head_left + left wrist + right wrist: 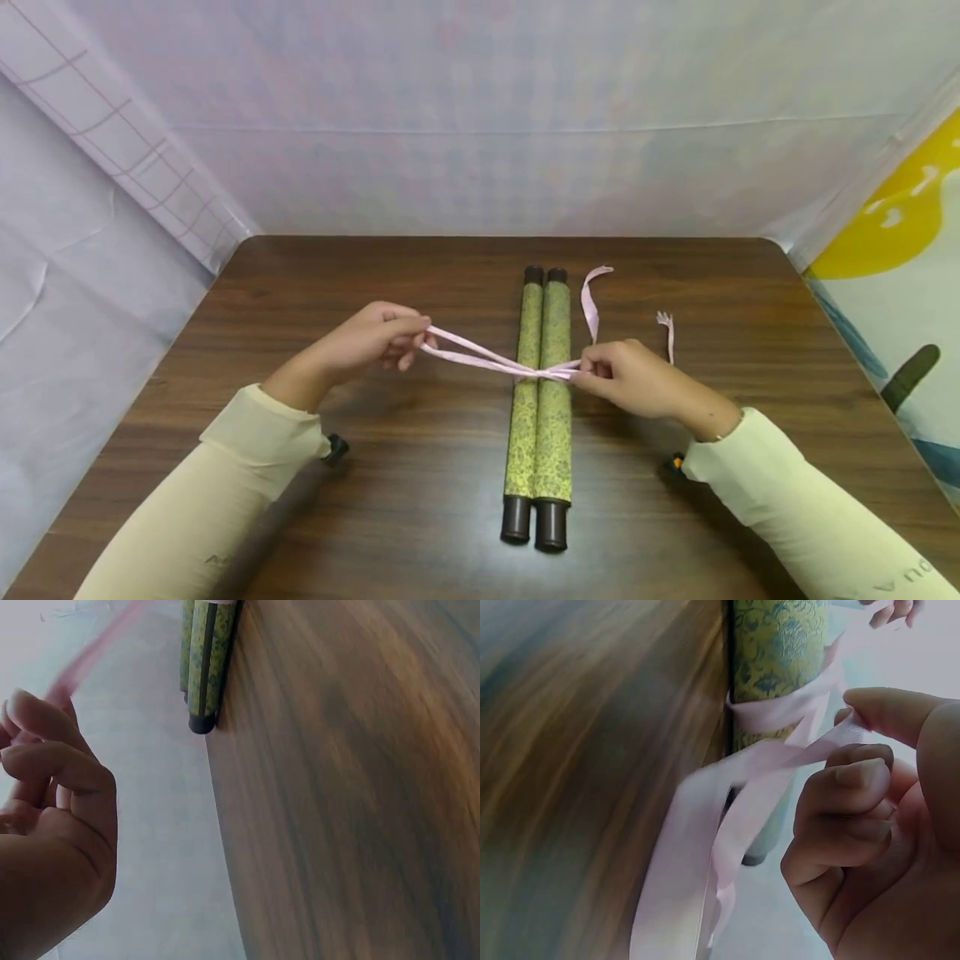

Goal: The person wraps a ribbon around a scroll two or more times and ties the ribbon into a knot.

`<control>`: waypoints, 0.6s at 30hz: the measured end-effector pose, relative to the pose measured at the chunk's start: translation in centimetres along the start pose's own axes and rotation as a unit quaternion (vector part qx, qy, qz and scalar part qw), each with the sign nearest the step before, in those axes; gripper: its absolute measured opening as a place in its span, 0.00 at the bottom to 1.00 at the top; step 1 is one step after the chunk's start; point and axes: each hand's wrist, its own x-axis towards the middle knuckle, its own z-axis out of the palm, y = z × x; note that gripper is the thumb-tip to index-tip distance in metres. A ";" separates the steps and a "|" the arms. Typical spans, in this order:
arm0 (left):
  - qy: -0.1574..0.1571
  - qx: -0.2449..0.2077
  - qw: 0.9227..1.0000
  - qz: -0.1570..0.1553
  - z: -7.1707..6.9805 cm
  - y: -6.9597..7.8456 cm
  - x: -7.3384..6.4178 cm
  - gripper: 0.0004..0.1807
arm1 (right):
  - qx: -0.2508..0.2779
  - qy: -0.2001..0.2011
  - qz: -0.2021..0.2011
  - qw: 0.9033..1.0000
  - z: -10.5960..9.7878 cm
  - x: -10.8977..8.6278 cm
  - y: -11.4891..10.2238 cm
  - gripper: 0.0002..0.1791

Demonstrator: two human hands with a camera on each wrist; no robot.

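Two scroll rolls in green-yellow patterned cloth with dark end caps lie side by side on the table, the left scroll (527, 433) and the right scroll (554, 433). A pink ribbon (480, 360) crosses over both near their middle. Left of the scrolls, my left hand (382, 333) pinches a loop of the ribbon, drawn out in two strands. My right hand (630, 377) pinches the ribbon between thumb and forefinger just right of the scrolls, its other fingers curled in the right wrist view. Loose ribbon tails (589, 304) trail beyond that hand.
The brown wood-grain table (375, 500) carries the scrolls right of its middle. A pale curtain (480, 125) rises behind its far edge. Pale sheeting hangs on the left, and a panel with a yellow print (892, 225) stands on the right.
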 end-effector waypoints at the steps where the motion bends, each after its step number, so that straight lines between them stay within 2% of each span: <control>1: 0.000 0.000 1.000 0.001 -0.2 0.0 -0.2 0.19 | -0.002 -0.001 0.004 1.000 -0.1 -0.1 0.1 0.16; 10: -0.003 0.027 1.000 -0.002 -1.7 0.2 -1.7 0.19 | -0.015 0.006 0.020 1.000 -0.8 -1.2 0.8 0.20; 18: 0.001 0.009 1.000 0.013 -3.2 0.1 -3.4 0.22 | -0.023 0.004 0.040 0.999 -1.4 -2.1 1.4 0.21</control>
